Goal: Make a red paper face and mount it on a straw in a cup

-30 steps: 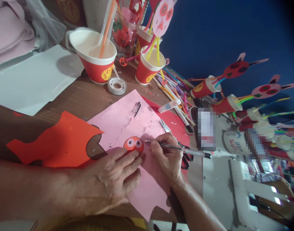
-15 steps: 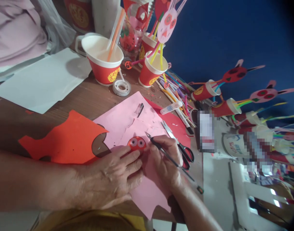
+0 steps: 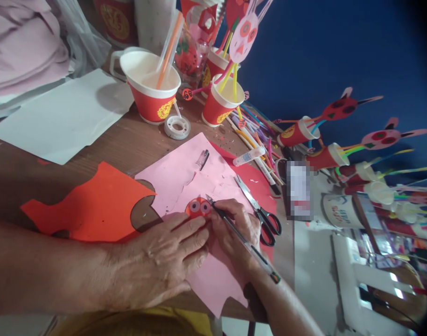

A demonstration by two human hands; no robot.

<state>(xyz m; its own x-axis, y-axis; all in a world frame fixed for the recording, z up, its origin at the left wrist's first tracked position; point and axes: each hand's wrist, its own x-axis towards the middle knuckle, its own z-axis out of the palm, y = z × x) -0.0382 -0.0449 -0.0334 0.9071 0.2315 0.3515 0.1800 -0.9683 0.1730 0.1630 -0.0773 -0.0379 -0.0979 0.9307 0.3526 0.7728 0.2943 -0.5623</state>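
I seem to be at the drawing step, marking the little orange disc [image 3: 198, 214] that lies on the pink sheet [image 3: 216, 284], half under my left fingertips. My left hand [image 3: 160, 259] grips nothing; it lies flat, fingers together, pinning the disc's lower edge. My right hand [image 3: 231, 237] is closed round a slim pen [image 3: 246, 242], its tip at the disc's upper edge; whether it touches, I can't quite tell. I judge the next stroke calls for a light wrist and firm pressure from the left, since paper this small could skid.

The disc is matte card with two pale round eyes, dark-dotted. The pen's barrel is clear, smooth plastic. Beyond my fingers, the pink sheet has a wrinkled, torn-looking patch. Above my left wrist, stiff orange paper [image 3: 97, 205] with scooped edges lies on the wood-grained tabletop [image 3: 110, 151]. Just past my right hand rest steel-bladed, black-handled scissors [image 3: 257, 208].
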